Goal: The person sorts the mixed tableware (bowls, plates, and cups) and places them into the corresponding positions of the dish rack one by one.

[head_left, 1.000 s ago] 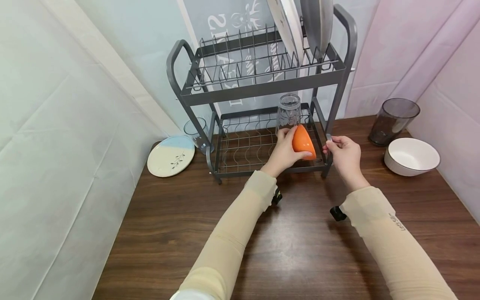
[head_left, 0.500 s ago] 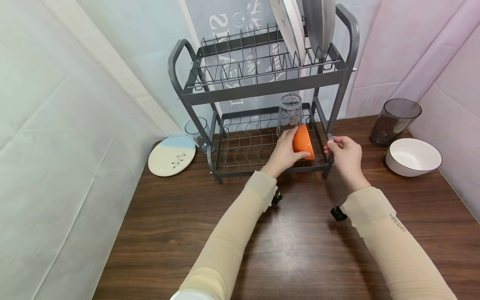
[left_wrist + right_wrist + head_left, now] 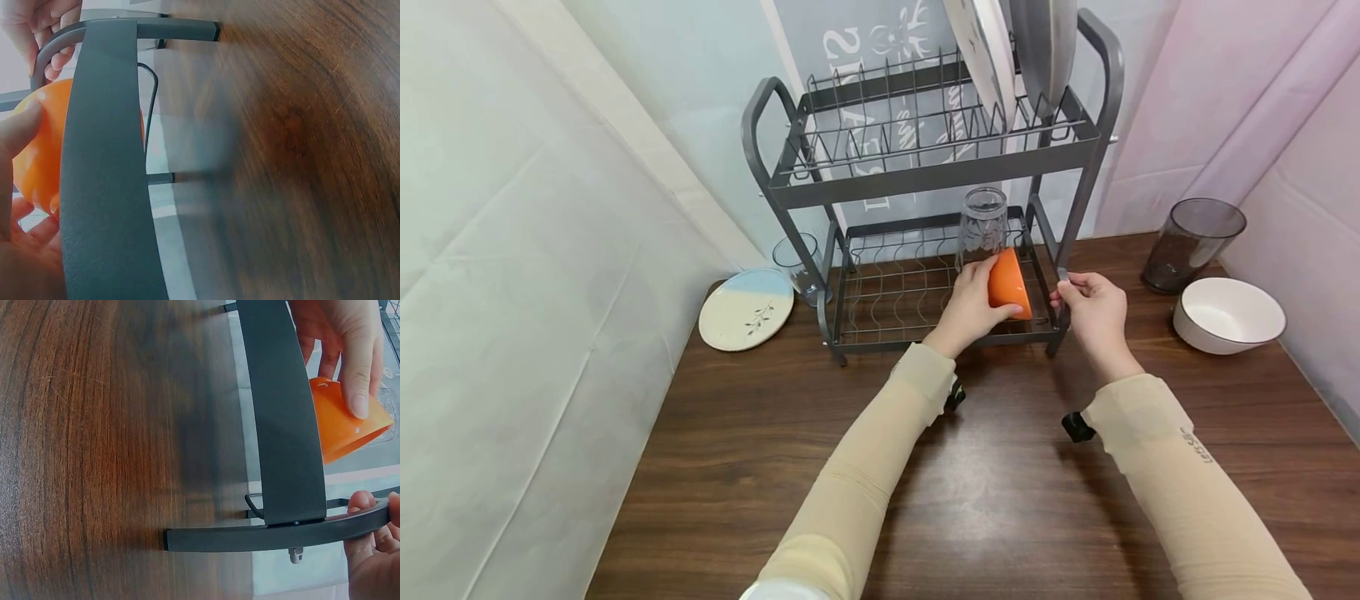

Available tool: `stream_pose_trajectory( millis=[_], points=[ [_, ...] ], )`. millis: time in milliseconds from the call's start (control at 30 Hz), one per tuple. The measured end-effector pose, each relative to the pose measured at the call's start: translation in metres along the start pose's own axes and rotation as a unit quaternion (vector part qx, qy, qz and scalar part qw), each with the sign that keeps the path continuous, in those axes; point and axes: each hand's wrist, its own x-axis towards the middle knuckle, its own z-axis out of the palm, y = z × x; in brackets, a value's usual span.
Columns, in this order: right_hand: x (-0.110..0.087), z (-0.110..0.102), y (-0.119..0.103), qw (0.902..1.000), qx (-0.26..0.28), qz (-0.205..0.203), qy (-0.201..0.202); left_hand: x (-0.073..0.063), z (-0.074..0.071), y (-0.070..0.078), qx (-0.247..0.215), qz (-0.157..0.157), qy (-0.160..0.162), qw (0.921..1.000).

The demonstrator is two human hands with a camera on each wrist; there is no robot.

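Observation:
An orange bowl (image 3: 1010, 287) stands tipped on its side on the lower tier of a dark metal dish rack (image 3: 925, 173), near the right end. My left hand (image 3: 972, 307) holds it, thumb on one side and fingers on the other. In the right wrist view the thumb lies along the orange bowl (image 3: 340, 419), behind the rack's front bar. My right hand (image 3: 1093, 310) pinches the rack's right front post. Just behind the bowl, an upside-down clear glass (image 3: 983, 221) sits on the same tier.
Plates (image 3: 988, 62) stand upright in the upper tier at right. A smoky tumbler (image 3: 1191, 246) and a white bowl (image 3: 1228, 315) are right of the rack. To its left are a blue-and-cream plate (image 3: 747, 310) and another clear glass (image 3: 800, 265).
The head view has shifted slightly, so the whole scene sits a little further right. Both hands keep their holds on the bowl and the rack post.

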Motion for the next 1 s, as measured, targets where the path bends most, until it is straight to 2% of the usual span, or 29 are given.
stream_pose_trajectory(
  millis=[167, 300, 400, 567, 733, 900, 967, 1000],
  points=[
    [0.001, -0.003, 0.0, 0.9999, -0.012, 0.006, 0.004, -0.002, -0.002, 0.0, -0.007, 0.001, -0.011, 0.9999],
    [0.001, -0.002, 0.001, 0.9998, -0.016, 0.009, 0.006, -0.01, -0.005, -0.003, -0.007, -0.003, 0.0, 1.0],
    [0.0, -0.001, 0.0, 0.9998, -0.016, 0.011, 0.006, -0.021, -0.014, -0.008, -0.002, 0.002, 0.014, 0.9999],
    [0.0, -0.001, -0.001, 0.9999, -0.012, 0.01, 0.006, -0.044, -0.036, -0.019, -0.003, 0.026, 0.037, 0.999],
    [0.002, -0.001, -0.002, 0.9999, -0.003, 0.006, 0.01, -0.066, -0.055, -0.034, -0.019, 0.055, 0.086, 0.9946],
    [0.001, 0.001, -0.002, 0.9998, 0.001, 0.015, 0.011, -0.088, -0.069, -0.054, -0.034, 0.047, 0.131, 0.9897],
    [0.001, 0.002, -0.001, 0.9997, 0.002, 0.02, 0.011, -0.099, -0.071, -0.064, -0.037, 0.055, 0.162, 0.9845],
    [0.001, 0.002, -0.001, 0.9997, 0.002, 0.022, 0.011, -0.104, -0.072, -0.07, -0.044, 0.067, 0.185, 0.9794]
  ],
)
